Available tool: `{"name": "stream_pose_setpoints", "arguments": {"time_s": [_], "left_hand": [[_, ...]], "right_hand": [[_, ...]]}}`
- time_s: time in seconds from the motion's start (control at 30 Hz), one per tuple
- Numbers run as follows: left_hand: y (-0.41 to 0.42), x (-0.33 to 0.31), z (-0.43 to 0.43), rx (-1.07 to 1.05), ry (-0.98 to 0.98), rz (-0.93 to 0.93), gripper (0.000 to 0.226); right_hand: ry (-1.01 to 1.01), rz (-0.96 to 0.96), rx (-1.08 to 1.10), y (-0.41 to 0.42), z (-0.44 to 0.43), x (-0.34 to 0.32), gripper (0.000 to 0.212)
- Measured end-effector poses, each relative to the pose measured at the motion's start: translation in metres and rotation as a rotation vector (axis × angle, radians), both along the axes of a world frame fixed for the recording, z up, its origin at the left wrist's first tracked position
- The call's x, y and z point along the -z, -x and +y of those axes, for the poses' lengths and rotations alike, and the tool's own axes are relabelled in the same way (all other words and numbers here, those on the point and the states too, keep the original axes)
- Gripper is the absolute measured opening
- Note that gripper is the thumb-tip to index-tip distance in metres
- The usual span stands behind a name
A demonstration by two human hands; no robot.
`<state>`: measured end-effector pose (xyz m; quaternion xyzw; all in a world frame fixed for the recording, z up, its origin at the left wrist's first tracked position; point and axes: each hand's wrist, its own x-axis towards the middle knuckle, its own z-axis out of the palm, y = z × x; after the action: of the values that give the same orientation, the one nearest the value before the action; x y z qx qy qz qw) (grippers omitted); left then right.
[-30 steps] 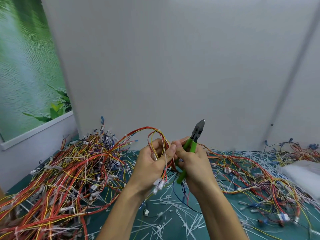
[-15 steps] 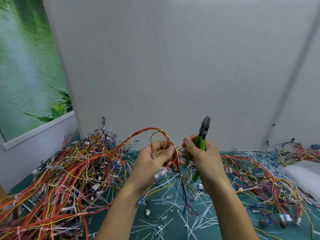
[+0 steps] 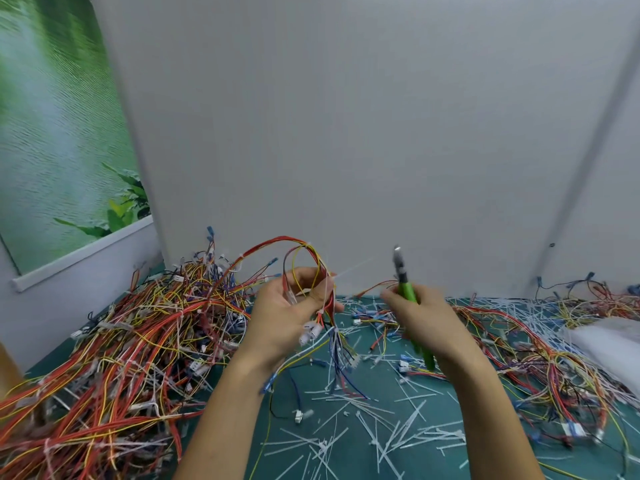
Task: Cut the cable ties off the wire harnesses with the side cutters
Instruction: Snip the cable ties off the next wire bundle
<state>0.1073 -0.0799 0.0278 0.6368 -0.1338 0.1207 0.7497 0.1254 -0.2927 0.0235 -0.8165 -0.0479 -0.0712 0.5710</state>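
The left hand has a curled grip on a looped wire harness above the worktop. The right hand has a closed grip on the side cutters, nose up, nearby. It is best to nip only the protruding cable tie, without nicking the harness.

The side cutters were strongly blurred, so it was not clear how their jaws stood. The right hand, also blurred, hid the middle of the green handles. The pile of harnesses was cut off by the left and bottom edges.
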Motion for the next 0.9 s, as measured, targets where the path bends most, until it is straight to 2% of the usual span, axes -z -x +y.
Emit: {"name": "stream_pose_setpoints", "arguments": {"time_s": [0.1, 0.17, 0.37, 0.47, 0.57, 0.7, 0.9], "left_hand": [[0.0, -0.001, 0.004, -0.054, -0.04, -0.028, 0.026], [0.0, -0.003, 0.007, -0.08, -0.043, -0.025, 0.022], [0.001, -0.005, 0.008, -0.097, -0.019, -0.01, 0.029], [0.0, -0.004, 0.006, -0.096, -0.019, -0.02, 0.016], [0.001, -0.006, 0.005, -0.088, -0.009, -0.026, 0.018], [0.002, -0.005, 0.006, -0.081, -0.033, -0.031, 0.013], [0.002, -0.006, 0.003, -0.081, -0.025, -0.026, 0.027]], "right_hand": [[0.377, 0.137, -0.256, 0.006, 0.0, 0.001, 0.021], [0.463, 0.113, -0.378, 0.009, 0.002, -0.001, 0.016], [0.34, 0.02, -0.394, 0.014, 0.016, -0.003, 0.021], [0.321, 0.017, -0.406, 0.017, 0.024, -0.004, 0.038], [0.277, 0.03, -0.403, 0.02, 0.027, -0.006, 0.054], [0.214, 0.082, -0.406, 0.021, 0.028, -0.006, 0.052], [0.19, 0.092, -0.425, 0.021, 0.026, -0.007, 0.056]]}}
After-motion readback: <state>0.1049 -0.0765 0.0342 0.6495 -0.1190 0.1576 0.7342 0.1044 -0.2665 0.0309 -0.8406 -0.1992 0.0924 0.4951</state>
